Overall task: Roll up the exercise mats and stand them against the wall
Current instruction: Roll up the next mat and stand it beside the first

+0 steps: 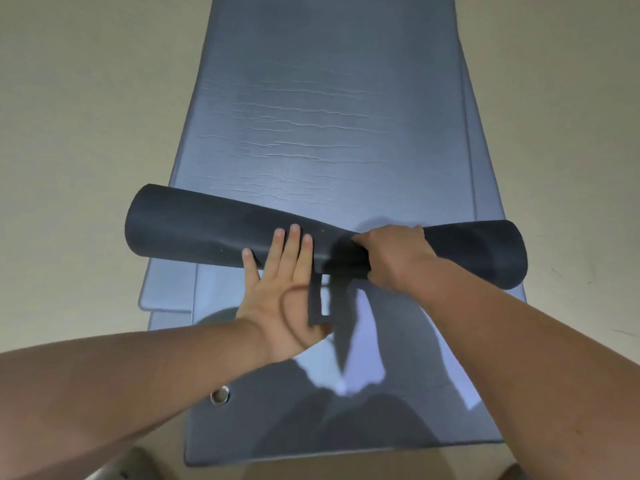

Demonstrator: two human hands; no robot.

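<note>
A dark rolled mat (207,230) lies crosswise on a stack of flat blue-grey mats (329,116). The roll is pinched narrow in its middle and flares at both ends. My right hand (394,252) grips the roll at that narrow middle, fingers curled over it. My left hand (284,292) lies flat with straight fingers against the near side of the roll, just left of the right hand. A dark strap (320,303) hangs from the roll's middle beside the left palm.
The flat mats stretch away over a beige floor (86,133). Their edges are offset at the near left and far right. A metal eyelet (220,395) sits in the near left corner of a mat. Open floor lies on both sides.
</note>
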